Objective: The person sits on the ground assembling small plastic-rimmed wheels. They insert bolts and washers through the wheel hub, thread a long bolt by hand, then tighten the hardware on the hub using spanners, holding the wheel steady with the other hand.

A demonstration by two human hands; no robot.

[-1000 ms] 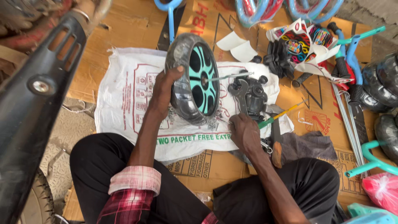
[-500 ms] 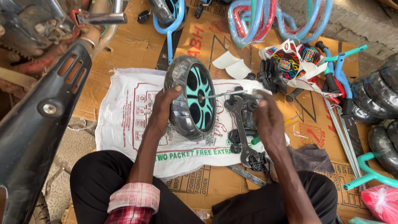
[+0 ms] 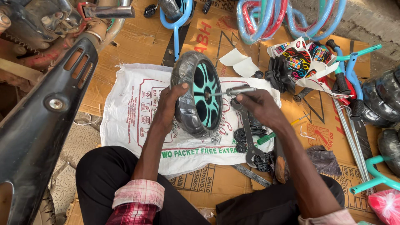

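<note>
Flattened brown cardboard [image 3: 141,41] underlies a white woven sack [image 3: 129,104]. Left hand [image 3: 168,104] grips an upright black-tyred wheel with teal spokes [image 3: 196,100]; right hand [image 3: 258,108] fingers pinch a grey metal socket tool [image 3: 239,90] at its hub.

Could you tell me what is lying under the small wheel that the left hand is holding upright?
A white printed sack on cardboard lies under the wheel. The wheel covers whatever sits directly beneath it.

The wheel [image 3: 196,100] has a matt black rubber tyre and smooth teal plastic spokes. Its axle [image 3: 233,91] is shiny metal. The white woven sack [image 3: 133,112] looks coarse on rough brown cardboard [image 3: 141,41]; the spanner [image 3: 250,137] is dull steel.
</note>
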